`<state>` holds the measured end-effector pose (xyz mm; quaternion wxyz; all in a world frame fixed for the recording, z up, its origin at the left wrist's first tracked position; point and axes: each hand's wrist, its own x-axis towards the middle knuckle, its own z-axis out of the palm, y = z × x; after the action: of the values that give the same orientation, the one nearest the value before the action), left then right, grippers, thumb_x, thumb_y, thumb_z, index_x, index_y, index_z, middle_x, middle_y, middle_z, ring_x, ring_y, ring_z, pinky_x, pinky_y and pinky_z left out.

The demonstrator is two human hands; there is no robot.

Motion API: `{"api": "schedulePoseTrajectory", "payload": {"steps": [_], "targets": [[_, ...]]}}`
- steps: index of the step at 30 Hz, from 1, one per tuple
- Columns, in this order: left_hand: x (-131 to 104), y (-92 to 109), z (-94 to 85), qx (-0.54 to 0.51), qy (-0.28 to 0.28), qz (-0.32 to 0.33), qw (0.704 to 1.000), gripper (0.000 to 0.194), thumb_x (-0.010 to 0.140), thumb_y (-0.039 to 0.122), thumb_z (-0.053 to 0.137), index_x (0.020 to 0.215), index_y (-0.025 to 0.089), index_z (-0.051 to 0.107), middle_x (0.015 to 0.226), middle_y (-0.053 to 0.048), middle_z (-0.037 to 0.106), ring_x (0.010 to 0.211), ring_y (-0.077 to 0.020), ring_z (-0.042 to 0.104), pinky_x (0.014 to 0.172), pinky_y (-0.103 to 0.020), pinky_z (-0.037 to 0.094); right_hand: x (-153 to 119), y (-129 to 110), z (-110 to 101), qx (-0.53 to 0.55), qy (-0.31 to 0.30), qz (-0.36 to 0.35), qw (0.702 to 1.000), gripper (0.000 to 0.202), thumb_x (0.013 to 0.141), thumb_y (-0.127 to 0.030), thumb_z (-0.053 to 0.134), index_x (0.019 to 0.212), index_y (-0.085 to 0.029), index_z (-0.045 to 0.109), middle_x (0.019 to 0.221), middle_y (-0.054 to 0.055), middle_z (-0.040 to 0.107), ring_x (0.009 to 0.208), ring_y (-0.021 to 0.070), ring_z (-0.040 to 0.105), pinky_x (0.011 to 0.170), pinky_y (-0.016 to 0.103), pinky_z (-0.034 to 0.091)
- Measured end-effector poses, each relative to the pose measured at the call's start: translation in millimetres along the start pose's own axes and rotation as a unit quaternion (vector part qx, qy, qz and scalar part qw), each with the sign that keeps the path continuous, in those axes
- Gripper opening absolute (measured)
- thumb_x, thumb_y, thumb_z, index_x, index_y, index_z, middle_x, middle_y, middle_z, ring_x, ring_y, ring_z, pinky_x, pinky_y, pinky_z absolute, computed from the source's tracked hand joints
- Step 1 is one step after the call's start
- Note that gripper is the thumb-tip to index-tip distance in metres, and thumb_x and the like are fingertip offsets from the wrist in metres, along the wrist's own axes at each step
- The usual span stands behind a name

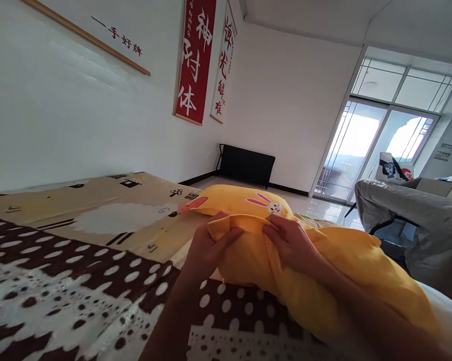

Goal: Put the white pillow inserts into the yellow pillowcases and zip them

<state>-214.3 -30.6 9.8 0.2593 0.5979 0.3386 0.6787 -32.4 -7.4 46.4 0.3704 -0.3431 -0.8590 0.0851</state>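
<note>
Head view: left hand [209, 248] and right hand [291, 240] are pinching the upper edge of a yellow cloth [244, 260] between them, grip narrow. Cloth is bunching over the sheet [109, 218] and trailing right; right forearm [346, 291] is crossing it, hiding part. Just beyond, a rabbit pillow [233, 197] is lying partly behind the hands. Farther off, a black panel [244, 165] is standing near the wall [289, 110]; rightward, a plastic-covered table [387, 193] is standing before glass doors [354, 135].

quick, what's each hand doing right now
Left hand: closed, pinching the edge of the yellow cloth.
Right hand: closed, pinching the yellow cloth too.
</note>
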Motion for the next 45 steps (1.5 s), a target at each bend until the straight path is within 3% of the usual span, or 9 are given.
{"api": "schedulePoseTrajectory", "payload": {"steps": [10, 15, 19, 23, 27, 31, 36, 42, 45], "targets": [[2, -1, -7.6, -0.016, -0.157, -0.067, 0.985, 0.036, 0.07, 0.036, 0.071, 0.099, 0.016, 0.064, 0.094, -0.008, 0.068, 0.093, -0.0252, 0.063, 0.077, -0.033, 0.053, 9, 0, -4, 0.013, 0.036, -0.026, 0.999, 0.033, 0.086, -0.027, 0.043, 0.058, -0.019, 0.029, 0.061, -0.003, 0.035, 0.06, 0.0098, 0.034, 0.056, 0.024, 0.028], [5, -10, -0.3, 0.041, -0.053, -0.047, 0.997, 0.031, 0.073, 0.039, 0.068, 0.088, 0.012, 0.065, 0.082, -0.007, 0.068, 0.078, -0.0222, 0.064, 0.067, -0.03, 0.052, 9, -10, -2, 0.045, -0.004, 0.012, 0.999, 0.026, 0.084, -0.032, 0.048, 0.063, -0.019, 0.039, 0.061, -0.004, 0.036, 0.059, 0.0098, 0.034, 0.054, 0.023, 0.029], [5, -12, 9.4, 0.015, 0.028, -0.04, 0.999, 0.032, 0.07, 0.041, 0.07, 0.083, 0.012, 0.068, 0.079, -0.007, 0.069, 0.072, -0.02, 0.063, 0.062, -0.027, 0.051, 12, -8, 3, 0.016, 0.03, 0.014, 0.999, 0.028, 0.079, -0.031, 0.055, 0.06, -0.018, 0.039, 0.058, -0.005, 0.039, 0.058, 0.0094, 0.035, 0.055, 0.024, 0.03], [3, -5, 9.8, -0.019, 0.083, -0.053, 0.995, 0.031, 0.072, 0.043, 0.066, 0.069, 0.012, 0.064, 0.066, -0.003, 0.064, 0.06, -0.0155, 0.057, 0.053, -0.023, 0.045, 16, -1, 8, 0.128, 0.047, 0.061, 0.989, 0.016, 0.075, -0.032, 0.062, 0.07, -0.018, 0.057, 0.068, -0.002, 0.057, 0.066, 0.0121, 0.05, 0.062, 0.024, 0.039], [2, 1, 4.7, -0.005, 0.073, -0.031, 0.997, 0.03, 0.073, 0.041, 0.064, 0.063, 0.013, 0.06, 0.063, -0.001, 0.058, 0.059, -0.0128, 0.052, 0.052, -0.021, 0.041, 17, 0, 9, 0.152, 0.032, 0.063, 0.986, 0.016, 0.072, -0.033, 0.065, 0.067, -0.018, 0.062, 0.065, -0.002, 0.06, 0.064, 0.0127, 0.054, 0.061, 0.025, 0.041], [1, 2, 2.4, 0.059, 0.054, 0.04, 0.996, 0.023, 0.076, 0.036, 0.063, 0.066, 0.015, 0.067, 0.069, -0.001, 0.059, 0.065, -0.0127, 0.052, 0.058, -0.021, 0.042, 16, -8, 11, 0.109, 0.026, 0.038, 0.993, 0.003, 0.069, -0.02, 0.063, 0.067, -0.019, 0.065, 0.066, -0.002, 0.064, 0.063, 0.0119, 0.055, 0.061, 0.024, 0.041], [-1, -1, 1.9, 0.096, 0.062, 0.118, 0.986, 0.011, 0.073, 0.029, 0.067, 0.073, 0.022, 0.075, 0.073, -0.001, 0.059, 0.069, -0.0127, 0.054, 0.06, -0.02, 0.043, 17, -17, 14, 0.067, -0.003, 0.019, 0.998, 0.013, 0.062, -0.01, 0.057, 0.065, -0.019, 0.066, 0.061, -0.004, 0.063, 0.059, 0.0108, 0.052, 0.059, 0.023, 0.039], [-2, 10, -3.2, 0.065, 0.016, 0.04, 0.997, 0.02, 0.072, 0.035, 0.068, 0.083, 0.02, 0.073, 0.086, -0.004, 0.069, 0.082, -0.0189, 0.061, 0.075, -0.026, 0.048, 19, -7, 10, 0.14, 0.032, 0.07, 0.987, 0.007, 0.067, -0.02, 0.059, 0.067, -0.019, 0.066, 0.066, -0.001, 0.065, 0.064, 0.0133, 0.055, 0.06, 0.024, 0.042], [-1, 12, -9.3, 0.015, -0.002, -0.005, 1.0, 0.021, 0.067, 0.034, 0.073, 0.081, 0.019, 0.069, 0.083, -0.003, 0.068, 0.08, -0.0186, 0.062, 0.071, -0.025, 0.048, 21, -4, 7, 0.169, 0.041, 0.083, 0.981, 0.006, 0.067, -0.022, 0.061, 0.065, -0.018, 0.065, 0.065, -0.001, 0.063, 0.063, 0.0134, 0.055, 0.059, 0.024, 0.042]]}}
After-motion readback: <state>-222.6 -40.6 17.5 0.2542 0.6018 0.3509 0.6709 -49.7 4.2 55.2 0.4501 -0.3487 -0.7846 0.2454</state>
